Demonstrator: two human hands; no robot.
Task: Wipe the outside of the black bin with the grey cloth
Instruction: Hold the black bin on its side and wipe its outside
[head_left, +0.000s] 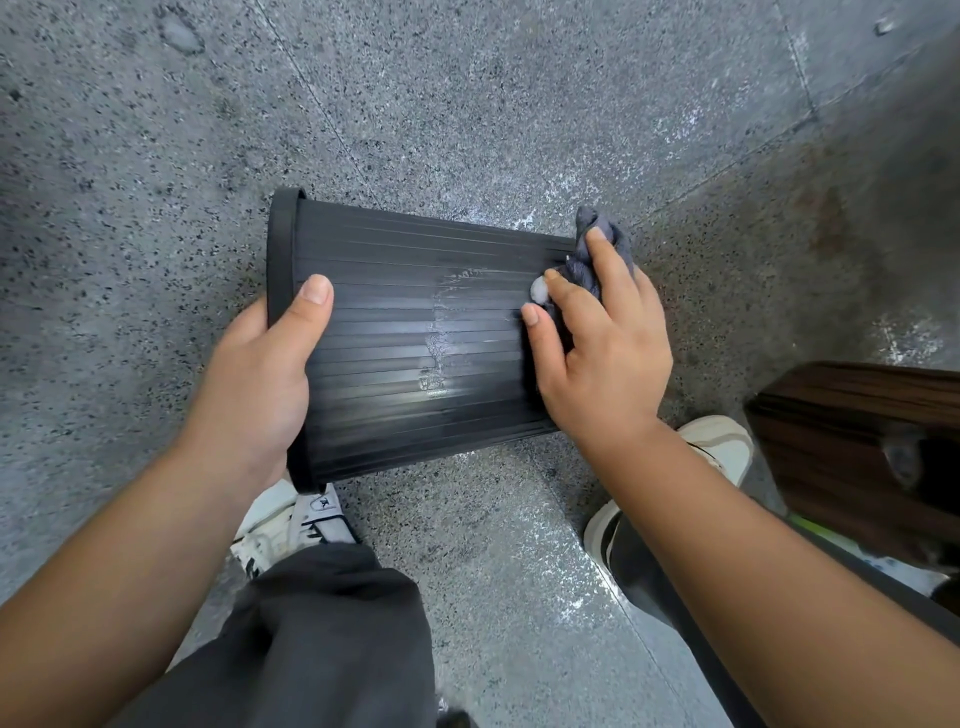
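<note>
One black bin (415, 332) was held on its side above the speckled floor (467, 104), its rim gripped by the left hand (260, 374), while one grey cloth (597, 260) was pressed against the ribbed wall near the base by the curled fingers of the right hand (602, 353). A whitish smear (441, 338) at mid-wall could be missed if strokes stayed near the base, and the bin might be twisted loose by hard rubbing. Two hands and two shoes were counted.
</note>
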